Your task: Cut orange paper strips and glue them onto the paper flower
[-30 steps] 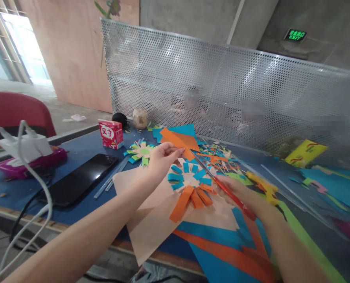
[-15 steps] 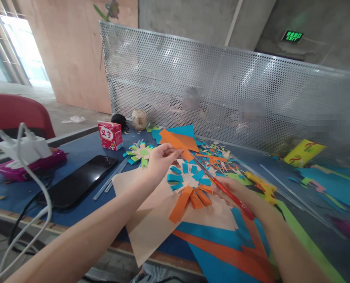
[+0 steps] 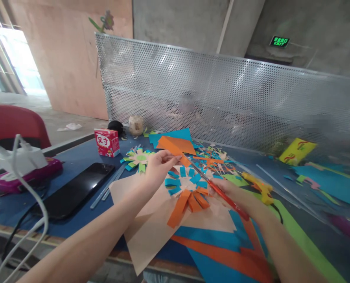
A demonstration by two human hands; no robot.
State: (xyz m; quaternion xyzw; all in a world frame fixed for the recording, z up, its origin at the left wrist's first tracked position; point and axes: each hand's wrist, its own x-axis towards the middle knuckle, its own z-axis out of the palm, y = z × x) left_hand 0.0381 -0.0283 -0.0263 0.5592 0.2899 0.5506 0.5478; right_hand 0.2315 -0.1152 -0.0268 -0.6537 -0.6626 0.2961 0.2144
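Observation:
My left hand [image 3: 160, 167] pinches the near edge of an orange paper sheet [image 3: 176, 146] held up over the table. My right hand [image 3: 229, 193] grips red-handled scissors [image 3: 214, 186], whose blades point up and left into that orange sheet. Below both hands lies a paper flower [image 3: 186, 188] of blue and orange loops on a beige sheet [image 3: 151, 224]. A second, smaller green and blue paper flower [image 3: 139, 158] lies further back to the left.
A black phone [image 3: 74, 188], a red carton [image 3: 106, 142], a pink case [image 3: 21, 177] with a white charger [image 3: 18, 159] and cable sit on the left. A yellow glue gun [image 3: 259, 186], paper scraps, blue, orange and green sheets lie right. A perforated metal screen [image 3: 222, 94] closes the back.
Both hands keep their hold on the orange sheet and scissors. The view has shifted slightly, so everything sits a little lower and to the left.

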